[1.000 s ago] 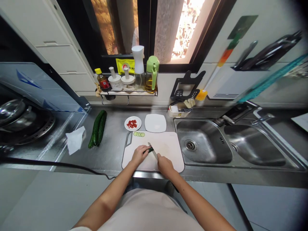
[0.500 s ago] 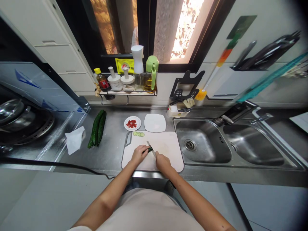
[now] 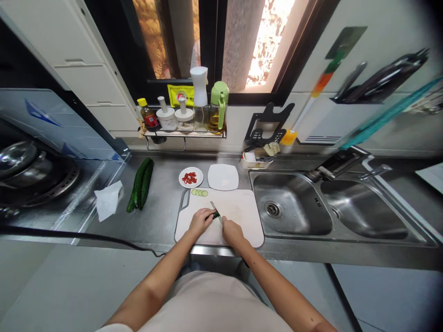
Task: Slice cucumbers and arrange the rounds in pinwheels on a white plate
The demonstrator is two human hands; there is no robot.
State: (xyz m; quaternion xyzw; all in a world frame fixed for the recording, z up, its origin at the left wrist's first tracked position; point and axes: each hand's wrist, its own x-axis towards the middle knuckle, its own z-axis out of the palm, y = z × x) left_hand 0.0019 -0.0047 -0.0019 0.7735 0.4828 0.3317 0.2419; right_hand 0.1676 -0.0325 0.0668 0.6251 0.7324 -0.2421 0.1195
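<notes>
Slices (image 3: pixel 200 192) of pale green cucumber are cut already, in a short row near the far left corner of the cutting board (image 3: pixel 244 207), as the head camera shows; on the middle of the board, the left hand (image 3: pixel 200 222) presses and grips a dark green piece (image 3: pixel 216 215), mostly hidden by fingers and not all sliced yet; the right hand (image 3: pixel 233 232) is closed round a knife (image 3: pixel 212 204), its blade against that piece; two long cucumbers (image 3: pixel 140 184) lie whole, left of the board; just past the board's far edge, chopped red bits (image 3: pixel 189 178) sit on a small plate (image 3: pixel 181 179).
</notes>
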